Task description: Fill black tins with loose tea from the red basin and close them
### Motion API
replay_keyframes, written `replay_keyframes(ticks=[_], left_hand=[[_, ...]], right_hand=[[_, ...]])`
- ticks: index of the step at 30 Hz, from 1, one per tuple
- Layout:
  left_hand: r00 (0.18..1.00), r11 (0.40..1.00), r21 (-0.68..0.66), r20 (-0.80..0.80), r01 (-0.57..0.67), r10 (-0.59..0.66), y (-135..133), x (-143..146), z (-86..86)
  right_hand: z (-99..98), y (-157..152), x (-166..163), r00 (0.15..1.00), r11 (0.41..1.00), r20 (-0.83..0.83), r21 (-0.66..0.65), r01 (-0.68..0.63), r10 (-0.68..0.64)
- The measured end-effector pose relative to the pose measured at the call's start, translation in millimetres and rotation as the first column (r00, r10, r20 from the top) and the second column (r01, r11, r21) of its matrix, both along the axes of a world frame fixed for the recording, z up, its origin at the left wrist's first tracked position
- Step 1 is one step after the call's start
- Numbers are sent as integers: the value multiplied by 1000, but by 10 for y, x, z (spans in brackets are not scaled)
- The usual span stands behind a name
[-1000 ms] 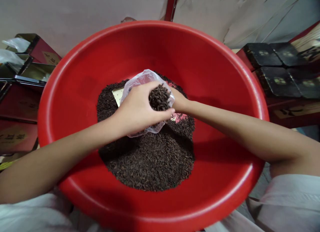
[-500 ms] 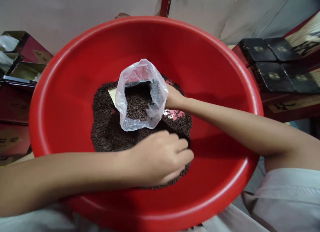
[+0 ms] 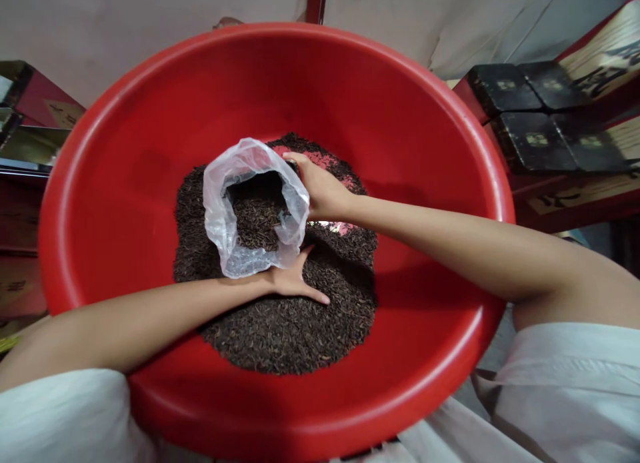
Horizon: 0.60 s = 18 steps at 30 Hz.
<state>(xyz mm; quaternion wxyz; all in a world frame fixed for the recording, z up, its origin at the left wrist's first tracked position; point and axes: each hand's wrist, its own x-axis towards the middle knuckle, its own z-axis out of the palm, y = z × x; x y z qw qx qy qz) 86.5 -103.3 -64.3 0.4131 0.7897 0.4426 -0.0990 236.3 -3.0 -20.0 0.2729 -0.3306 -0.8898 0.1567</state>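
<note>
A clear plastic bag (image 3: 217, 230) stands mouth-up in the large red basin (image 3: 125, 183), with dark loose leaves, like tea (image 3: 255, 220), inside it. My right hand (image 3: 325, 186) grips the bag's right side, its thumb near the rim; whatever container is under the plastic is mostly hidden. Just below the bag, my left hand (image 3: 293, 281) is open over the pile of dark leaves (image 3: 295, 336), two digits spread apart and the others out of sight. The wrist lies against or just below the bag's lower edge; I cannot tell which.
Dark-topped square tins (image 3: 533, 140) stand beyond the basin's right rim. Opened red tins (image 3: 47, 106) are stacked at the left. A pale wall (image 3: 150, 16) rises behind. Red, shiny material (image 3: 320, 158) shows among the leaves behind my right hand.
My left hand has moved left from its closed shape over the leaves and opened below the bag. The bag and my right hand have shifted slightly left.
</note>
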Motion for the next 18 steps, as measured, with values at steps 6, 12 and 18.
replay_keyframes(ticks=[6, 12, 18], left_hand=[[1000, 990, -138, 5, -7, 8, -81, 92, 205], [966, 912, -342, 42, -228, 257, -226, 179, 407], [862, 740, -576, 114, -348, 495, -395, 262, 722]], right_hand=[[8, 9, 5, 997, 994, 53, 94, -60, 56], [50, -9, 23, 999, 1000, 38, 22, -1, 0], [65, 2, 49, 996, 991, 42, -114, 77, -73]])
